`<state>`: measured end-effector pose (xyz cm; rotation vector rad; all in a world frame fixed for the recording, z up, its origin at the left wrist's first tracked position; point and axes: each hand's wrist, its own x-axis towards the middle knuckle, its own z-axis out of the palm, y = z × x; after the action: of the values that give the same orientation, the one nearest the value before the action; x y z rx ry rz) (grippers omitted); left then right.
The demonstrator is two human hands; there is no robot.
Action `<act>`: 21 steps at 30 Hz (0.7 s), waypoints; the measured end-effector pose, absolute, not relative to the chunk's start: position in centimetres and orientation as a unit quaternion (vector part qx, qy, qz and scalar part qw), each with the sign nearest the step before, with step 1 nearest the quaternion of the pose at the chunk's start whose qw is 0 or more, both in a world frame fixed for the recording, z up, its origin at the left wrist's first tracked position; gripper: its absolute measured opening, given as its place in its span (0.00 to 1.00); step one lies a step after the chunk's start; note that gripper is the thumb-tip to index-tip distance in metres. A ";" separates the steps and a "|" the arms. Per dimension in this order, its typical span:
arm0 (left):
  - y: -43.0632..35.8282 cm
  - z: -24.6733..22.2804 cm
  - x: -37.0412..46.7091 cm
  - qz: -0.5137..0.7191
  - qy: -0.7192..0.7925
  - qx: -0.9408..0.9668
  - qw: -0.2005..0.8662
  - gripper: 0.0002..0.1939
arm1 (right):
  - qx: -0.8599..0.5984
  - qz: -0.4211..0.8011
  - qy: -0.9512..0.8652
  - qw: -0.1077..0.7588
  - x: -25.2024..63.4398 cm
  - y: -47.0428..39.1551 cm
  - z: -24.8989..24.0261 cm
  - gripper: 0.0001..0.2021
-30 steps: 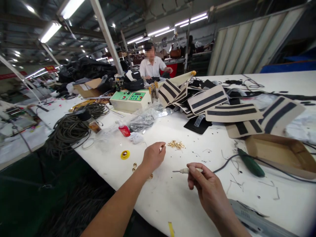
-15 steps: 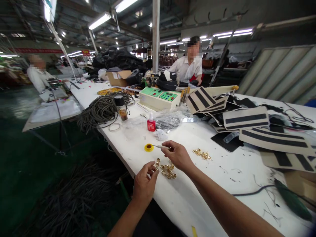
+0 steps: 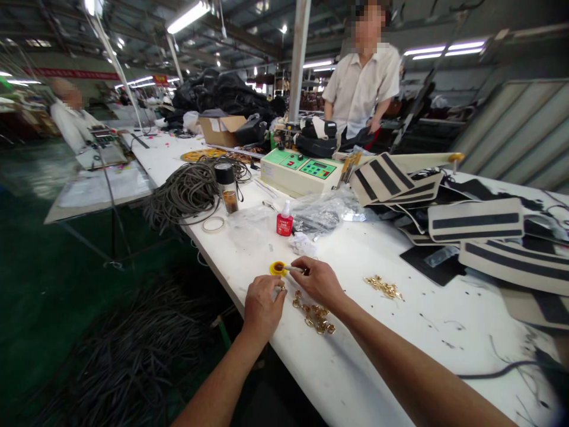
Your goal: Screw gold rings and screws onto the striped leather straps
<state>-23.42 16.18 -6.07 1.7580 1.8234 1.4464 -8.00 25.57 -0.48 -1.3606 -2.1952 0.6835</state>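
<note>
My left hand (image 3: 265,303) pinches a small gold metal piece (image 3: 282,286) between thumb and fingertips, just below a round yellow dish (image 3: 278,268) with dark contents. My right hand (image 3: 320,281) is closed on a thin pale tool (image 3: 293,268), whose tip reaches the dish. Beneath my right hand lies a cluster of gold pieces (image 3: 319,320). Smaller gold parts (image 3: 383,287) lie in a pile to the right. Behind the dish stands a red bottle (image 3: 284,220) with a white cap, beside crumpled white material (image 3: 303,244).
Coiled dark cord (image 3: 184,193) and a black-capped jar (image 3: 227,191) are at the back left. A green-topped control box (image 3: 299,172) stands behind. Striped panels (image 3: 475,220) are heaped at right. A person in a white shirt (image 3: 362,89) stands across the white table (image 3: 382,344).
My left hand has risen closer to the yellow dish with its gold piece. The tool tip has moved into the dish. The camera view has shifted, and the person opposite now stands taller in view.
</note>
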 end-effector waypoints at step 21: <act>10.6 -3.6 -17.0 0.587 0.587 0.464 0.310 0.15 | -0.411 0.675 -0.355 0.499 -0.4 16.2 3.4 0.17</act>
<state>-17.01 10.56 -3.63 1.2255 1.5509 1.5503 -0.43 16.19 3.41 -0.9944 -0.8597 1.6332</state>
